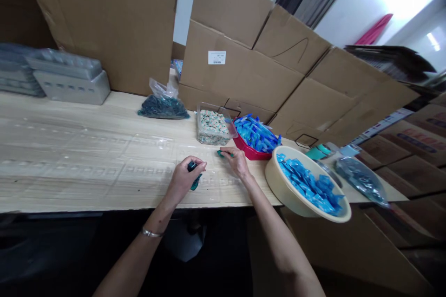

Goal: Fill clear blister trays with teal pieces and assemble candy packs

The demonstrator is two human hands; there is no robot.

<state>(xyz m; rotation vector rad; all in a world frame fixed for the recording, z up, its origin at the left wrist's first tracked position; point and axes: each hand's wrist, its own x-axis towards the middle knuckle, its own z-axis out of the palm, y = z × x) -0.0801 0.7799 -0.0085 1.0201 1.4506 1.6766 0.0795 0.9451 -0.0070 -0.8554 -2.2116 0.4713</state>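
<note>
My left hand (183,177) is closed around several small dark teal pieces (195,183), which stick out past the fingers; their exact kind is unclear. Thumb and fingertips of my right hand (238,162) pinch a small green piece (219,152), mostly hidden by the fingers. Both hands are over clear plastic blister trays (205,197) lying flat on the wooden table. Just beyond my right hand stands a clear tub (213,140) of small printed white-and-green pieces. A red basin (256,154) beside it holds blue slim items (256,133).
A cream basin (278,185) of blue packets (310,185) overhangs the front edge at right. A bag of dark teal pieces (163,106) sits at the back. Stacked clear trays (71,83) stand back left. Cardboard (237,69) walls the rear. Another bag (360,178) lies far right.
</note>
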